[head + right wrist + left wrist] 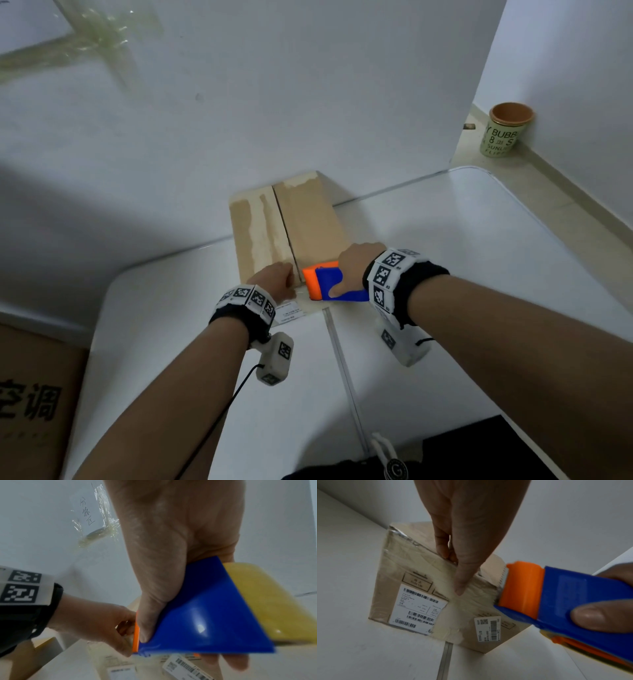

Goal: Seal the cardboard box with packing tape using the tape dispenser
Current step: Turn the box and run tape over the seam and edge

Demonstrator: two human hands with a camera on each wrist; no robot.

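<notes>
Box: I see the cardboard box (pixel 301 219) on the white table (pixel 445 260), its far end against the white board (pixel 274 102), flaps closed.
Right hand: my right hand (pixel 359 265) grips the blue-and-orange tape dispenser (pixel 329 281), thumb on its blue side, at the box's near edge beside the centre seam (pixel 284 226).
Left hand: my left hand (pixel 275 279) sits just left of the dispenser, thumb straight against the box's near face, fingers curled over the top edge.
Near face: two barcode labels (pixel 418 608).

A smooth white counter (pixel 445 260) stands against a plain white wall panel (pixel 274 102); beige tiled floor (pixel 548 192) lies right; dim, even light.
</notes>
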